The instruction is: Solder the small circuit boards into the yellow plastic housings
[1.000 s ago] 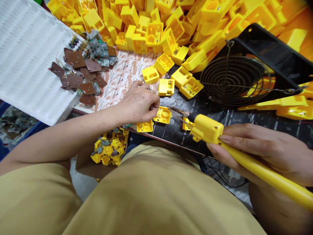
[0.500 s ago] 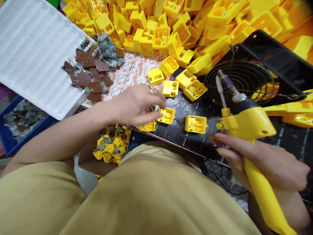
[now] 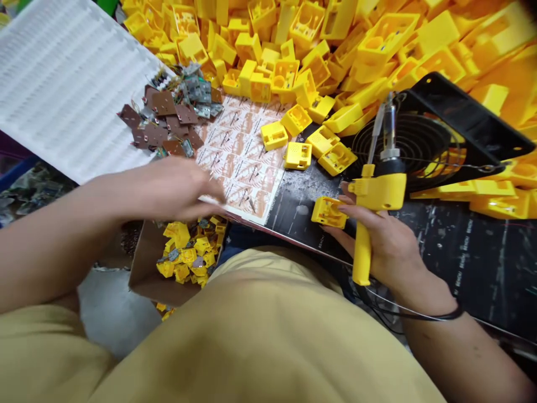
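Observation:
My right hand (image 3: pixel 388 240) is wrapped around a yellow soldering gun (image 3: pixel 380 190), its metal tip pointing up and away. Fingers of that same hand also reach around a small yellow plastic case (image 3: pixel 327 212) at the near edge of the bench. My left hand (image 3: pixel 188 187), slightly blurred, hovers at the bench edge above a cardboard box (image 3: pixel 146 263) of yellow cases and circuit boards. Its thumb and fingers are apart with nothing visible between them. Several yellow cases (image 3: pixel 297 155) lie beyond, around the middle of the bench.
A large heap of yellow cases (image 3: pixel 260 50) fills the back. A black fan (image 3: pixel 457 117) with a wire grille leans at the right. Brown and grey circuit boards (image 3: pixel 161 123) lie beside a white foam sheet (image 3: pixel 75 73). Below it at far left is a blue bin (image 3: pixel 19 173).
My left hand has moved left to above the box, and the two cases near it have left the bench. My right hand has moved left with the soldering gun and reached the remaining near case.

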Demonstrator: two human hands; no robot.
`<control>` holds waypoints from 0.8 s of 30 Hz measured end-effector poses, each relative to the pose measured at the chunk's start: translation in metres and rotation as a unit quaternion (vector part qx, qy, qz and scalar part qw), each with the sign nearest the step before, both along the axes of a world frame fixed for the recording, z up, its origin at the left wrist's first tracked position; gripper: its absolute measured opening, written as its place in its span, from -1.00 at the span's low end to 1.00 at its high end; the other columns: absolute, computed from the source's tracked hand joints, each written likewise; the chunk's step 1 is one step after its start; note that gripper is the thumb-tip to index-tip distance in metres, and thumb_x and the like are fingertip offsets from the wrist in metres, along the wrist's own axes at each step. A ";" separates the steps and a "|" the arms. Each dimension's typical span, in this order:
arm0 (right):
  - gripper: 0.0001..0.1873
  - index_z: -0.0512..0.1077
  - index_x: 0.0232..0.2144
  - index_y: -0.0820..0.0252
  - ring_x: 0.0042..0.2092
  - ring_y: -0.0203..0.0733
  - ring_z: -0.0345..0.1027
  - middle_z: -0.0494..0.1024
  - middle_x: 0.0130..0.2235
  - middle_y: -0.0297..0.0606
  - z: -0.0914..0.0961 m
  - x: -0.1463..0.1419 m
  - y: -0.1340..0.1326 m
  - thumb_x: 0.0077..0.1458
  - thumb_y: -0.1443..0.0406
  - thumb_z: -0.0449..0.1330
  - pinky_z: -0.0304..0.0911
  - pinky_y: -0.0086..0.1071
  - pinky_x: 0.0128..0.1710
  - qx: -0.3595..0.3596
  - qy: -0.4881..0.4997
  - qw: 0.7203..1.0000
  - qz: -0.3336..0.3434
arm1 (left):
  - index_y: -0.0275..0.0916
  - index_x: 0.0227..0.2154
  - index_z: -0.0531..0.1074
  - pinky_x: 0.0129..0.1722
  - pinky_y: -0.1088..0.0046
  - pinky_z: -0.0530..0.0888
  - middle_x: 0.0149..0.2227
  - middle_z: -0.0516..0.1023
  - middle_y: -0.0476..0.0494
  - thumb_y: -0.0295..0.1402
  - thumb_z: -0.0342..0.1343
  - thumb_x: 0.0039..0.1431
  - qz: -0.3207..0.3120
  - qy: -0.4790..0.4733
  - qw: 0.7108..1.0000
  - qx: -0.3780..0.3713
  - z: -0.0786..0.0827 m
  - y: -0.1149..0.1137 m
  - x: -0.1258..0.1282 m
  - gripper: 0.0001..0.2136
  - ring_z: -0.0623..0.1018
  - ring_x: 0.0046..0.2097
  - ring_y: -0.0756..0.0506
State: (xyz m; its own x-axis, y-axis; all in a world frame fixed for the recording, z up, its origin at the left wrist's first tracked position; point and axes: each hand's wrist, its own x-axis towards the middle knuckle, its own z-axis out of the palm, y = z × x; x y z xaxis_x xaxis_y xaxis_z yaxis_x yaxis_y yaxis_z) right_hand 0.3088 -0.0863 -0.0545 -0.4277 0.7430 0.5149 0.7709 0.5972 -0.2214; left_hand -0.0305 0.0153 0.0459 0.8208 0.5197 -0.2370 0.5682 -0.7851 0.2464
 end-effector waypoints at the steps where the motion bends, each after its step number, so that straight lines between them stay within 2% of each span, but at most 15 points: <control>1: -0.41 0.22 0.12 0.08 -0.19 -0.13 0.50 0.56 -0.12 -0.18 0.001 -0.005 0.001 0.07 0.33 0.31 0.44 -0.32 -0.19 0.004 0.000 1.000 -0.001 | -0.14 -0.26 0.57 -0.26 0.42 0.42 -0.37 0.60 -0.08 -0.19 -0.07 0.28 0.003 -0.005 1.000 0.014 -0.008 0.008 0.014 -0.69 0.53 -0.36 -0.04; 2: -0.42 0.22 0.11 0.09 -0.21 -0.13 0.50 0.56 -0.14 -0.19 0.001 -0.009 0.003 0.07 0.32 0.31 0.44 -0.31 -0.20 0.006 0.000 1.000 -0.003 | -0.15 -0.15 0.54 -0.14 0.33 0.42 -0.21 0.60 -0.13 -0.25 -0.09 0.29 0.027 -0.034 0.997 0.057 -0.020 0.017 0.033 -0.70 0.55 -0.20 -0.10; 4: -0.42 0.23 0.10 0.12 -0.18 -0.10 0.49 0.55 -0.18 -0.21 0.000 -0.015 0.006 0.06 0.25 0.32 0.45 -0.24 -0.17 0.006 0.000 1.000 -0.012 | -0.14 0.04 0.43 0.06 0.13 0.34 0.04 0.50 -0.18 -0.29 -0.05 0.26 0.046 -0.092 0.988 0.114 -0.050 0.032 0.071 -0.67 0.46 0.07 -0.22; 6: -0.38 0.23 0.10 0.13 -0.11 -0.05 0.47 0.53 -0.17 -0.20 -0.002 -0.016 0.008 0.04 0.18 0.34 0.43 -0.15 -0.08 -0.004 0.008 1.000 -0.022 | -0.13 0.11 0.36 0.15 0.00 0.24 0.14 0.42 -0.20 -0.29 0.00 0.24 0.055 -0.111 0.983 0.138 -0.074 0.041 0.102 -0.63 0.35 0.18 -0.29; 7: -0.37 0.23 0.11 0.12 -0.10 -0.04 0.46 0.53 -0.16 -0.21 -0.003 -0.016 0.008 0.04 0.18 0.34 0.43 -0.12 -0.05 -0.012 0.016 1.000 -0.024 | -0.12 0.11 0.34 0.16 -0.03 0.22 0.15 0.41 -0.19 -0.28 0.01 0.24 0.053 -0.113 0.982 0.143 -0.080 0.042 0.111 -0.62 0.33 0.20 -0.29; 9: -0.39 0.21 0.13 0.10 -0.10 -0.08 0.47 0.53 -0.13 -0.22 -0.004 -0.013 0.007 0.07 0.24 0.32 0.43 -0.15 -0.05 -0.027 0.031 0.999 -0.021 | -0.13 0.10 0.35 0.14 0.03 0.26 0.15 0.39 -0.20 -0.30 -0.01 0.24 0.035 -0.114 0.983 0.141 -0.078 0.041 0.117 -0.63 0.38 0.15 -0.26; 11: -0.39 0.19 0.15 0.08 -0.08 -0.12 0.47 0.54 -0.10 -0.26 -0.003 -0.010 0.007 0.09 0.33 0.29 0.45 -0.21 -0.08 -0.034 0.041 0.999 -0.013 | -0.17 0.04 0.41 0.04 0.17 0.37 0.13 0.40 -0.24 -0.30 -0.06 0.24 0.000 -0.094 0.990 0.103 -0.059 0.037 0.114 -0.65 0.47 0.03 -0.20; 12: -0.39 0.19 0.15 0.07 -0.06 -0.12 0.47 0.54 -0.09 -0.26 -0.003 -0.009 0.007 0.09 0.35 0.28 0.45 -0.23 -0.09 -0.033 0.043 0.998 -0.009 | -0.19 -0.01 0.45 -0.04 0.23 0.41 0.08 0.43 -0.26 -0.29 -0.06 0.23 -0.020 -0.062 0.995 0.074 -0.048 0.035 0.112 -0.67 0.51 -0.05 -0.18; 14: -0.38 0.18 0.16 0.05 -0.04 -0.12 0.46 0.54 -0.07 -0.27 -0.001 -0.007 0.008 0.09 0.37 0.29 0.45 -0.24 -0.09 -0.031 0.051 0.998 0.000 | -0.18 -0.12 0.51 -0.18 0.30 0.44 -0.15 0.54 -0.22 -0.24 0.00 0.16 -0.052 0.039 0.997 0.038 -0.027 0.029 0.110 -0.71 0.54 -0.19 -0.17; 16: -0.38 0.18 0.16 0.05 -0.03 -0.11 0.47 0.54 -0.08 -0.27 -0.001 -0.007 0.010 0.09 0.36 0.29 0.45 -0.23 -0.06 -0.034 0.054 0.998 0.013 | -0.18 -0.11 0.49 -0.25 0.31 0.44 -0.30 0.56 -0.18 -0.21 0.11 0.07 -0.071 0.118 0.990 0.044 -0.017 0.023 0.113 -0.67 0.54 -0.26 -0.19; 18: -0.38 0.18 0.16 0.05 -0.02 -0.11 0.46 0.54 -0.08 -0.26 -0.002 -0.008 0.012 0.10 0.35 0.28 0.44 -0.22 -0.04 -0.040 0.052 0.998 0.020 | -0.21 0.05 0.39 -0.21 0.27 0.44 -0.17 0.56 -0.25 -0.20 0.18 0.02 -0.084 0.117 0.987 0.071 -0.022 0.018 0.116 -0.50 0.54 -0.20 -0.24; 21: -0.39 0.17 0.16 0.06 0.00 -0.10 0.45 0.53 -0.07 -0.23 -0.005 -0.008 0.012 0.11 0.35 0.28 0.43 -0.23 -0.04 -0.051 0.049 0.997 0.013 | -0.27 0.24 0.15 -0.03 0.16 0.40 0.14 0.38 -0.42 -0.11 0.23 0.03 -0.075 0.022 0.993 0.087 -0.042 0.012 0.110 -0.26 0.47 0.03 -0.34; 24: -0.41 0.18 0.15 0.04 0.00 -0.12 0.46 0.53 -0.05 -0.23 -0.008 -0.005 0.012 0.11 0.33 0.28 0.44 -0.26 -0.06 -0.052 0.051 0.997 0.001 | -0.31 0.29 0.04 0.14 0.10 0.29 0.23 0.28 -0.44 0.05 0.18 0.06 -0.037 -0.089 0.994 0.059 -0.062 0.010 0.092 -0.15 0.34 0.20 -0.35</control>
State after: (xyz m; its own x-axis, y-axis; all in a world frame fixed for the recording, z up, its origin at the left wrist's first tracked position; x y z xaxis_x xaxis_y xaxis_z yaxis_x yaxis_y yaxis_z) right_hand 0.3036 -0.0740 -0.0622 -0.3785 0.7935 0.4765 0.7394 0.5689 -0.3600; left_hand 0.0617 0.0251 -0.0165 0.8814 0.4717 -0.0246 0.4631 -0.8528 0.2412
